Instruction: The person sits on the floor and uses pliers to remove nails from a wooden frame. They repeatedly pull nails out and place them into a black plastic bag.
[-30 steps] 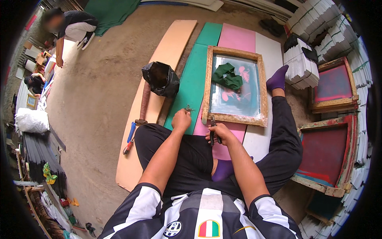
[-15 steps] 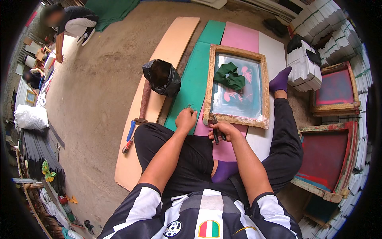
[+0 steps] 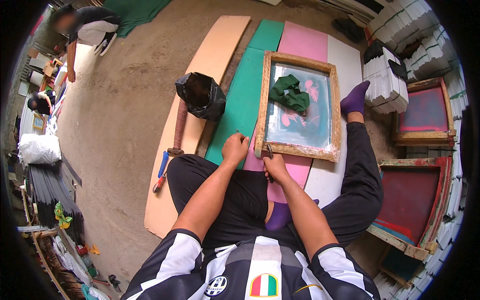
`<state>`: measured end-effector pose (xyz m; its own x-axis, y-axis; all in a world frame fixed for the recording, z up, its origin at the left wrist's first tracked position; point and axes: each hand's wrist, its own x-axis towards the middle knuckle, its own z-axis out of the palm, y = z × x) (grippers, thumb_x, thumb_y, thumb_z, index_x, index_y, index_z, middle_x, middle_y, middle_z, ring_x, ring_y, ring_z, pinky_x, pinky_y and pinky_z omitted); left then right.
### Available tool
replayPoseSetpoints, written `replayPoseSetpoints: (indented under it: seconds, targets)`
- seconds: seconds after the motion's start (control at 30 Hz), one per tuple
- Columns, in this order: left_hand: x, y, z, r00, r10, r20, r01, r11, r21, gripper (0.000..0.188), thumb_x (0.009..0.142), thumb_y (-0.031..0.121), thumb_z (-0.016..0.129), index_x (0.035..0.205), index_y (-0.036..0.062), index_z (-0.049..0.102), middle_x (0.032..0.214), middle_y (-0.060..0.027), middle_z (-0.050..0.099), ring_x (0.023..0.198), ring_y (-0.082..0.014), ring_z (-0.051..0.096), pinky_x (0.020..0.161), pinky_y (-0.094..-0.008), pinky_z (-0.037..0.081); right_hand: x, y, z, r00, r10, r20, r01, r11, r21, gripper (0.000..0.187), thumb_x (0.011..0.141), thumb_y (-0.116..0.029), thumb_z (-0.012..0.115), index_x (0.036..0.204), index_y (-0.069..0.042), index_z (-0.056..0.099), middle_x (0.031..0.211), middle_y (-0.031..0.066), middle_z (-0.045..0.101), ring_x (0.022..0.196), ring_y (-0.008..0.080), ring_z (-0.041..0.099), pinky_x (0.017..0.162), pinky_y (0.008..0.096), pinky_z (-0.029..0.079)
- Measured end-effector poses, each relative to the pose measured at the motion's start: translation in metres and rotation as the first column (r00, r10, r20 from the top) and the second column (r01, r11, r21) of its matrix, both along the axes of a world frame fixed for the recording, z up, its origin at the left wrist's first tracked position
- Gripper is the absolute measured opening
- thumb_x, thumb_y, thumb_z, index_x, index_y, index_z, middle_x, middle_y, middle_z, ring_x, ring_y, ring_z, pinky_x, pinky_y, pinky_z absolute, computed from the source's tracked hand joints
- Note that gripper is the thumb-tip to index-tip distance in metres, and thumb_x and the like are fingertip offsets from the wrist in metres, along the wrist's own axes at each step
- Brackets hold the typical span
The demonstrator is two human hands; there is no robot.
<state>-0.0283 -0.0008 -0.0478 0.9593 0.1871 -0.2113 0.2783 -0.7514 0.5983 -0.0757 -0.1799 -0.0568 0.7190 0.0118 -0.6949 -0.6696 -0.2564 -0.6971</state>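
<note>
My left hand (image 3: 235,149) is closed above the green board (image 3: 234,107), its fingertips pinched; what they hold, if anything, is hidden. My right hand (image 3: 276,168) is wrapped round black-handled pliers (image 3: 270,151), whose jaws point up toward the near left corner of a wooden screen-printing frame (image 3: 300,151). That frame lies across the pink and white boards. A crumpled dark green cloth (image 3: 290,94) rests on its mesh, which shows pink leaf-like marks. Left of the frame sits a black plastic bag (image 3: 201,97), open at the top.
On the peach board (image 3: 218,47) lie a brown-handled tool (image 3: 180,125), a blue-handled tool (image 3: 163,164) and a red-and-black one (image 3: 159,183). More printing frames (image 3: 411,200) and white paper stacks (image 3: 384,80) stand at right. Two people are far left, one crouching (image 3: 92,30).
My right hand has closed round the pliers, bringing their spread handles together. My left hand stays nearly in place, still pinched. The view has shifted slightly.
</note>
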Motion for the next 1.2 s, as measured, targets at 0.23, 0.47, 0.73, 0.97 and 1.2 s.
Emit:
replayPoseSetpoints:
  seconds: [0.23, 0.47, 0.73, 0.97, 1.2]
  targets:
    - [-0.003, 0.006, -0.01, 0.997, -0.001, 0.073, 0.003, 1.0, -0.026, 0.029, 0.092, 0.031, 0.068, 0.097, 0.0028, 0.074, 0.096, -0.0196, 0.074, 0.092, -0.038, 0.071, 0.079, -0.0478, 0.054, -0.006, 0.01, -0.001, 0.943, 0.244, 0.225, -0.104, 0.861, -0.498, 0.034, 0.093, -0.027, 0.057, 0.099, 0.005, 0.068, 0.095, 0.0339, 0.069, 0.096, 0.0495, 0.067, 0.087, 0.0571, 0.052]
    - [-0.006, 0.016, -0.01, 0.993, -0.114, -0.039, 0.079, 0.861, -0.502, 0.033, 0.092, 0.033, 0.072, 0.094, 0.0003, 0.076, 0.076, -0.0091, 0.072, 0.063, -0.0163, 0.064, 0.058, -0.0326, 0.049, -0.018, 0.009, 0.008, 0.901, 0.318, 0.296, -0.157, 0.874, -0.46, 0.031, 0.089, -0.026, 0.06, 0.09, 0.003, 0.068, 0.089, 0.0336, 0.067, 0.092, 0.051, 0.066, 0.086, 0.0584, 0.05]
    - [-0.006, 0.017, 0.005, 0.915, -0.183, -0.36, -0.122, 0.725, -0.678, 0.026, 0.091, 0.032, 0.075, 0.091, 0.0059, 0.075, 0.071, 0.0009, 0.064, 0.055, -0.0081, 0.051, 0.049, -0.0257, 0.036, -0.023, 0.017, 0.01, 0.819, 0.434, 0.376, -0.265, 0.866, -0.423, 0.025, 0.085, -0.021, 0.065, 0.095, 0.002, 0.07, 0.081, 0.0247, 0.07, 0.077, 0.0392, 0.07, 0.072, 0.0469, 0.055]
    - [-0.005, 0.025, -0.003, 0.887, -0.062, -0.458, -0.298, 0.681, -0.669, 0.025, 0.087, 0.03, 0.079, 0.076, 0.0104, 0.069, 0.069, 0.0015, 0.062, 0.055, -0.0093, 0.049, 0.047, -0.0281, 0.033, -0.021, 0.006, 0.015, 0.962, 0.269, 0.047, -0.27, 0.908, 0.32, 0.035, 0.087, -0.005, 0.065, 0.122, -0.003, 0.065, 0.082, 0.0032, 0.066, 0.071, 0.0098, 0.062, 0.06, 0.0255, 0.048]
    - [-0.001, 0.019, -0.005, 0.905, -0.048, -0.423, -0.262, 0.72, -0.642, 0.032, 0.087, 0.033, 0.08, 0.072, 0.0075, 0.067, 0.071, -0.0017, 0.065, 0.055, -0.0092, 0.049, 0.047, -0.029, 0.035, -0.015, 0.006, 0.026, 0.956, 0.277, -0.094, -0.22, 0.892, 0.395, 0.036, 0.1, -0.014, 0.061, 0.132, -0.001, 0.053, 0.098, 0.012, 0.07, 0.081, 0.0206, 0.071, 0.067, 0.0343, 0.058]
